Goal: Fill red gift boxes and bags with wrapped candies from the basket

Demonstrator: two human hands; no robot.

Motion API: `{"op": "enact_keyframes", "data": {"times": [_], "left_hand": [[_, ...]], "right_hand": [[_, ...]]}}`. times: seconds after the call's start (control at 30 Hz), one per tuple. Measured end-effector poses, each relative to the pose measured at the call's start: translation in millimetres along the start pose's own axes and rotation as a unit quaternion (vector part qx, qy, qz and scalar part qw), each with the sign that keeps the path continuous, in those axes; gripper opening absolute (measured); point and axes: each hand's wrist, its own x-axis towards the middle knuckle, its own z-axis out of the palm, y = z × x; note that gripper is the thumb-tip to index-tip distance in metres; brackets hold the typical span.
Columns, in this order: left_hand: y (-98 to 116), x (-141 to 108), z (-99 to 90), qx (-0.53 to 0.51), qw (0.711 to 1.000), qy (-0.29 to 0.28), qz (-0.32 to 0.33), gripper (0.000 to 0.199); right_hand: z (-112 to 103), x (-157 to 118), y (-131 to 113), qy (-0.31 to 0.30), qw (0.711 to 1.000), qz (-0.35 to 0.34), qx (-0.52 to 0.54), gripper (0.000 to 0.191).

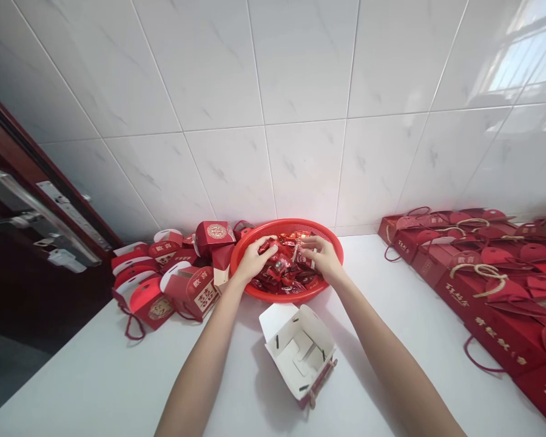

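A red plastic basket [295,297] holds a heap of wrapped candies [284,273] in shiny red wrappers. Both hands reach into it from the front. My left hand [255,260] is closed at the left side of the heap, its fingers around a red wrapped candy [268,246]. On the right side of the heap, my right hand [324,256] has its fingers curled and pinched on a wrapped candy, partly hidden by them. Between my forearms stands an opened gift box [300,352], white inside with nothing in it, its flaps up and a cord at its side.
Left of the basket is a pile of small red gift boxes [182,279]. Rows of red boxes with cord handles [473,267] line the right of the white table [236,388]. A tiled wall [304,170] rises behind; a dark door [22,261] is at left.
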Motion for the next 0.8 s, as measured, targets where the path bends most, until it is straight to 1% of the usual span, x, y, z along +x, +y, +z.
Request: {"op": "enact_keyframes", "data": {"times": [0.1,0.17,0.27,0.33,0.47,0.53,0.67,0.73,0.8], "left_hand": [[1.8,-1.2,-0.4,-0.070,0.995,-0.005,-0.064,0.045],[3.6,-1.6,0.0,-0.096,0.991,0.003,-0.095,0.044],[4.8,-2.5,0.0,-0.106,0.988,-0.002,-0.113,0.049],[3.9,-3.1,-1.3,-0.093,0.991,-0.017,-0.099,0.057],[-1.3,-1.9,-5.1,-0.036,0.999,-0.033,-0.011,0.072],[-4.0,-0.3,-6.2,-0.020,0.998,-0.050,0.016,0.076],[-5.9,1.4,-6.2,0.002,0.995,-0.086,0.041,0.079],[-5.4,1.0,-5.7,0.013,0.994,-0.092,0.048,0.079],[-4.6,0.4,-5.3,0.019,0.995,-0.089,0.052,0.080]], "right_hand": [[-0.5,-2.4,-5.3,0.024,0.999,0.009,0.043,0.032],[-0.1,-3.3,-7.5,0.020,0.997,0.035,0.072,0.034],[0.9,-2.5,-7.0,0.001,0.989,0.062,0.133,0.039],[1.3,-1.0,-5.1,-0.007,0.984,0.058,0.168,0.042],[0.9,1.2,-2.0,0.006,0.983,0.035,0.182,0.044],[1.0,1.1,-2.0,0.011,0.983,0.024,0.183,0.044],[2.3,-0.4,-3.8,0.037,0.981,0.012,0.192,0.044],[2.8,-0.9,-4.5,0.047,0.980,0.012,0.192,0.044],[2.7,-1.5,-5.0,0.041,0.981,0.020,0.187,0.044]]}}
